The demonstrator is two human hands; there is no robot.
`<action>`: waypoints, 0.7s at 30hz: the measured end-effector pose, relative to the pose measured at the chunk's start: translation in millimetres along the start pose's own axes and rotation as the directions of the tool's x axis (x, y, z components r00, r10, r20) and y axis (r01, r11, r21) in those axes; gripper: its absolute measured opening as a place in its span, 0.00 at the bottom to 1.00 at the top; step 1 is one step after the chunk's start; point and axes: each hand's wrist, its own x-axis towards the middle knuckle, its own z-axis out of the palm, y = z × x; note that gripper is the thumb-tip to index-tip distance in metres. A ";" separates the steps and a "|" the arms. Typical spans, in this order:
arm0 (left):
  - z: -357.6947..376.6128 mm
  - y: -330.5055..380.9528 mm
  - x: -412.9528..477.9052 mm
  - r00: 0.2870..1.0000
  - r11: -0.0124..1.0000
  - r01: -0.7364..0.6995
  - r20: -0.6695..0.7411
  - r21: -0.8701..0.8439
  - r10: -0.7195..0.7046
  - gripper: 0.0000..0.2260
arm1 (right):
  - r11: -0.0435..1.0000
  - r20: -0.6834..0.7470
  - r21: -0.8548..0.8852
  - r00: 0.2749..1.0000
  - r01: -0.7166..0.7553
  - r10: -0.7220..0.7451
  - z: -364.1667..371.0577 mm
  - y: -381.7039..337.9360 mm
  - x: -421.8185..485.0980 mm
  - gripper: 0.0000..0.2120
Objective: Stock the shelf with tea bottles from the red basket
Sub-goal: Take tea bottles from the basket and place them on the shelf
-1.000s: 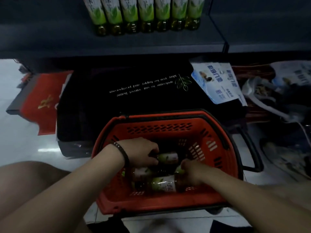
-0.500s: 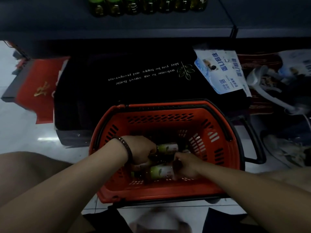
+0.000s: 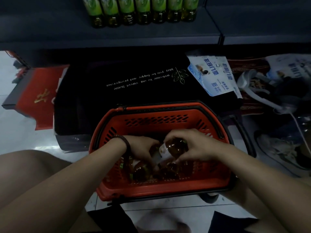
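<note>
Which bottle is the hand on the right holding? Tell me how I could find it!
Look at the red basket in front of the shelf. Inside it, the right hand grips one tea bottle. It is the brown one held up with its white label showing, while the other bottles lie low on the basket's bottom.

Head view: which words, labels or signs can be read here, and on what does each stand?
"welcome to our sweet home": black mat, upside down.
"May you be happy and prosperous": same mat.
Blue and white printed packet: Chinese characters, too blurred to read.
Red mat: gold sign, unreadable.
Green-labelled tea bottles on the dark shelf: labels blurred.
</note>
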 end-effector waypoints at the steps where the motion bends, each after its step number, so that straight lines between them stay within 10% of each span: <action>1: -0.5 0.9 -1.3 1.000 0.997 -0.014 0.011 -0.074 0.014 0.25 | 1.000 -0.030 0.021 0.999 0.022 -0.021 -3.0 -0.8 0.1 0.34; 5: -5.0 -8.6 -1.0 0.994 0.988 -0.017 -0.108 -0.152 0.001 0.22 | 0.997 -0.165 0.076 0.985 -0.027 0.039 3.0 6.2 9.3 0.39; 9: -12.1 -27.8 3.7 0.930 0.970 0.096 -0.328 -0.223 -0.167 0.26 | 0.872 -0.274 0.294 0.839 -0.392 0.470 19.5 22.8 28.9 0.28; 12: -16.2 -40.5 4.1 0.838 0.925 0.106 -0.467 -0.366 -0.281 0.35 | 0.638 -0.103 0.501 0.691 -0.585 0.715 39.6 38.4 50.6 0.14; 15: -16.6 -48.3 4.6 0.784 0.890 0.041 -0.537 -0.455 -0.310 0.36 | 0.240 0.093 0.798 0.507 -0.553 0.857 79.0 46.7 67.4 0.16; 18: -14.0 -56.2 7.7 0.742 0.872 0.018 -0.578 -0.490 -0.340 0.35 | 0.069 0.172 0.833 0.376 -0.549 0.911 178.2 138.0 104.7 0.26; 21: -14.6 -60.6 14.8 0.728 0.872 0.016 -0.592 -0.488 -0.345 0.36 | -0.160 0.343 0.893 0.407 -0.420 0.847 212.3 127.7 116.9 0.35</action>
